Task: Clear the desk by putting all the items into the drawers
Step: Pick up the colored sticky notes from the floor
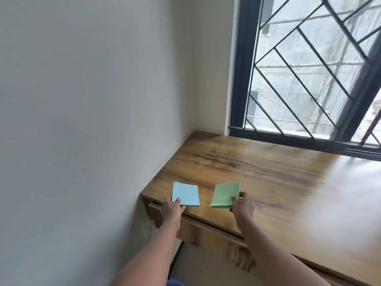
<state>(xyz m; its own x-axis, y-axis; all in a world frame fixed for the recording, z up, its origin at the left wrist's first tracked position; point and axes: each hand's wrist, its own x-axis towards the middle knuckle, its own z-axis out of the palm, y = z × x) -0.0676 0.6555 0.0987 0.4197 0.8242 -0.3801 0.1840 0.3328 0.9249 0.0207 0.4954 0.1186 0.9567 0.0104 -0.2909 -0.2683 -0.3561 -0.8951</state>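
Reading the view as a clock face, left to right.

1. Wall (82, 120): plain and pale, filling the 9 o'clock side and meeting the desk's left edge.

2. Left hand (172, 209): reaches in from 7 o'clock. Its thumb lies on top of the blue paper pad (186, 194) at the pad's near-left corner, and the fingers are tucked below. I record it as pinching that corner.

3. Blue paper pad: at 6 o'clock, on the near-left corner of the desk (268, 172), close to the front edge. I cannot tell whether it lies flat or is raised off the wood.

4. Drawer front (206, 228): a wooden panel under the desk's front edge, below both pads, with a dark gap above it. I cannot tell whether it is fully closed.

5. Green paper pad (225, 195): at 3 o'clock from the blue pad, near it but apart, also by the front edge. Its near edge shows the thickness of a stack.

6. Right hand (243, 207): enters from 5 o'clock. The thumb rests on top of the green pad's near-right corner and the fingers curl round its right edge, so it grips the pad.

7. Desk: brown wood grain, running from 6 o'clock out towards 4 o'clock, blurred at the right.

8. Window (309, 69): at 1 to 2 o'clock, dark-framed, with a black grille of slanted bars, its sill just above the desk's far edge.
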